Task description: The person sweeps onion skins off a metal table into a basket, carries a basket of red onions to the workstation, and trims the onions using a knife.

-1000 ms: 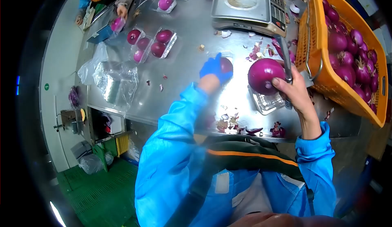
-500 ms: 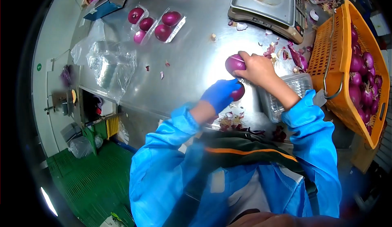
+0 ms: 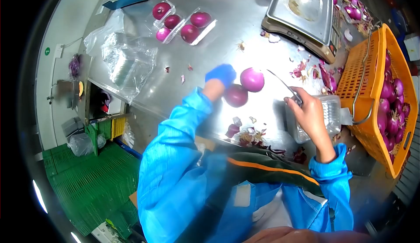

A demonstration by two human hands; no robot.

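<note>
Two peeled purple onions lie side by side on the steel table: a brighter onion (image 3: 252, 80) and a darker onion (image 3: 236, 96) just nearer to me. My left hand (image 3: 221, 75), in a blue glove, is just left of them; motion smears its fingers. My right hand (image 3: 308, 107) is bare and closed around the dark handle of a knife (image 3: 282, 82), whose thin blade points up and left toward the onions. Under that hand and wrist is a clear plastic tray (image 3: 331, 111).
A scale (image 3: 302, 6) stands at the back right. An orange crate (image 3: 359, 74) full of onions is on the right. Packed onion trays (image 3: 202, 28) and bagged clear trays (image 3: 122, 63) lie left. Onion skins (image 3: 253, 138) litter the front edge.
Both onions now rest on the table, out of my hands. My right hand has moved right and down and now holds the knife. My left hand has shifted left and up.
</note>
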